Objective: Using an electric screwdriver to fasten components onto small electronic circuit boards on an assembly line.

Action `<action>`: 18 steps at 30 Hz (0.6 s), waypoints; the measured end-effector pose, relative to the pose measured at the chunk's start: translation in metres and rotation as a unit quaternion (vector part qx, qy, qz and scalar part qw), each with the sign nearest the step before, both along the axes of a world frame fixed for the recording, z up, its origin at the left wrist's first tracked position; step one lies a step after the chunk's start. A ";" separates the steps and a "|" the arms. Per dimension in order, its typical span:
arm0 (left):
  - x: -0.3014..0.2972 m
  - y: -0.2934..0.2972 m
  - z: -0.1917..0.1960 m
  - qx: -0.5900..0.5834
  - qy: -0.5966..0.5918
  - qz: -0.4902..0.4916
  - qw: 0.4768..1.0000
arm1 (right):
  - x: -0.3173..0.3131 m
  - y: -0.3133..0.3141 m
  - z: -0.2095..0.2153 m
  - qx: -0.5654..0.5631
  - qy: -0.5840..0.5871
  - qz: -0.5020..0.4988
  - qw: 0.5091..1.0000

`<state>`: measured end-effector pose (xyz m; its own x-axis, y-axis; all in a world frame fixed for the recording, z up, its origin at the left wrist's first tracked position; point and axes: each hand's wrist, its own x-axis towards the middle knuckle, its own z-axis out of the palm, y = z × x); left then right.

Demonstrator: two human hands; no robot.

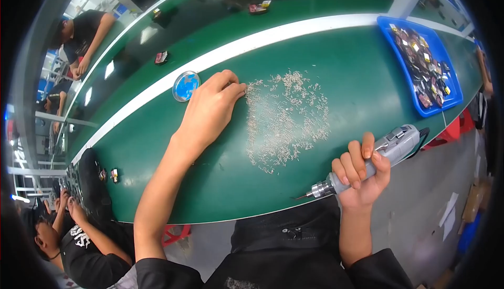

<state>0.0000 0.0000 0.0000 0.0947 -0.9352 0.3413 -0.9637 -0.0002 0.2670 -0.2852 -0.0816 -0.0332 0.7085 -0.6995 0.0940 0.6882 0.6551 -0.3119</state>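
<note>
Your left hand (212, 107) rested on the green table (157, 147), fingertips pinched narrow at the left edge of the scatter of small screws (286, 115); whether one was caught between them could not be told. Those screws looked light, hard and slippery, best nipped singly at the shank. Your right hand (362, 176), near the scatter's lower right, was wrapped around the grey electric screwdriver (367, 165). Its cable ran out of sight, and the blue tray (420, 107) beyond held parts too small to identify.

a factory assembly line: long green bench (220, 184), workers seated along it, blue parts tray (394, 42) far right, loose screws (286, 115).
</note>
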 end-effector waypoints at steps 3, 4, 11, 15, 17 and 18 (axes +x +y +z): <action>0.001 -0.003 -0.002 -0.009 -0.071 -0.013 0.997 | 0.002 0.001 0.002 -0.005 0.002 -0.004 1.000; 0.000 -0.005 -0.002 -0.016 -0.078 -0.022 0.997 | 0.001 0.000 0.001 -0.003 0.000 -0.004 1.000; 0.005 -0.004 -0.007 -0.056 0.026 0.003 0.998 | 0.000 0.000 0.000 -0.002 -0.006 0.006 1.000; -0.008 0.007 -0.001 -0.017 0.085 0.088 0.992 | -0.002 -0.002 -0.002 -0.016 -0.008 0.004 1.000; -0.015 0.019 0.002 -0.010 0.072 0.063 0.995 | -0.002 -0.002 -0.001 -0.015 -0.009 0.008 1.000; -0.020 0.024 0.003 0.010 0.096 0.066 0.993 | -0.002 -0.002 -0.001 -0.016 -0.005 0.005 1.000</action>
